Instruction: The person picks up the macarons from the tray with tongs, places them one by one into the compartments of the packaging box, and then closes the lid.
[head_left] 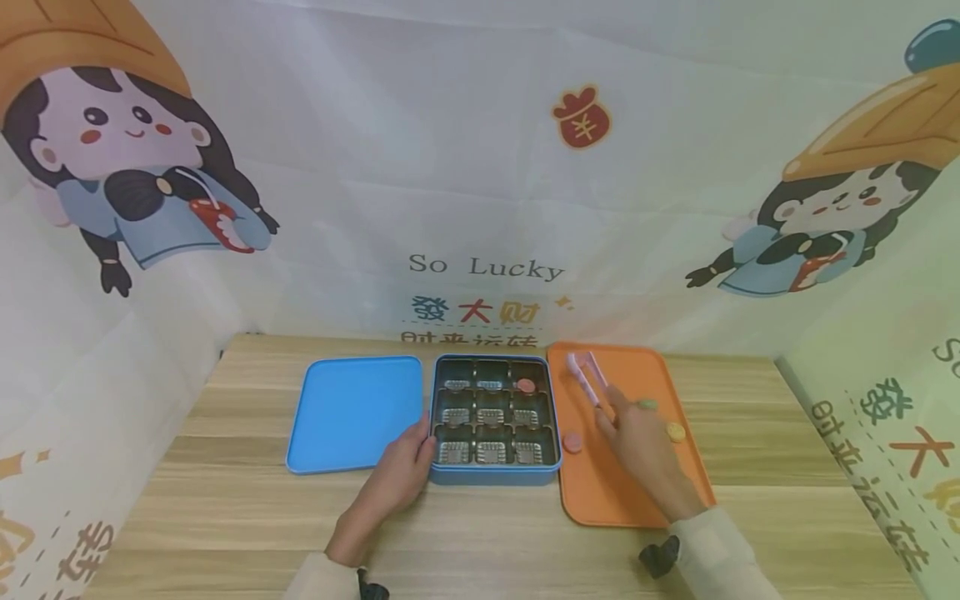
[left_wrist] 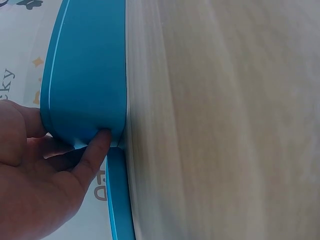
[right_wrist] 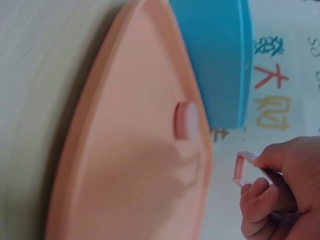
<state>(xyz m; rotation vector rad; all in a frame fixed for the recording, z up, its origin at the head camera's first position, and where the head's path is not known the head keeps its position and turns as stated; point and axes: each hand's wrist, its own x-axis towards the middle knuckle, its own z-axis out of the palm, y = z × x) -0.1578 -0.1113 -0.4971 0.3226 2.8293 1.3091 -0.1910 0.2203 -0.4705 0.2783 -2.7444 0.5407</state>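
1. Left hand (head_left: 405, 467): we see its fingers bent around the near left corner of the blue box (head_left: 495, 477), touching its wall.
2. Right hand (head_left: 645, 446): we see it pinching the pink tongs (head_left: 587, 387) over the orange tray (head_left: 615, 504). The tong arms stand apart toward the tray's far left corner; we cannot tell whether a disc sits between them.
3. Tray contents: we find one pink disc (head_left: 572, 442) just inside the left edge, a green disc (head_left: 647, 404) beyond the right hand, and a yellow disc (head_left: 677, 432) by the right edge.
4. Box: we note nine compartments; the far right one holds a red-pink disc (head_left: 527, 386).
5. Desk (head_left: 225, 433): we locate the blue lid (head_left: 360, 417) left of the box, toward the desk's far left corner.
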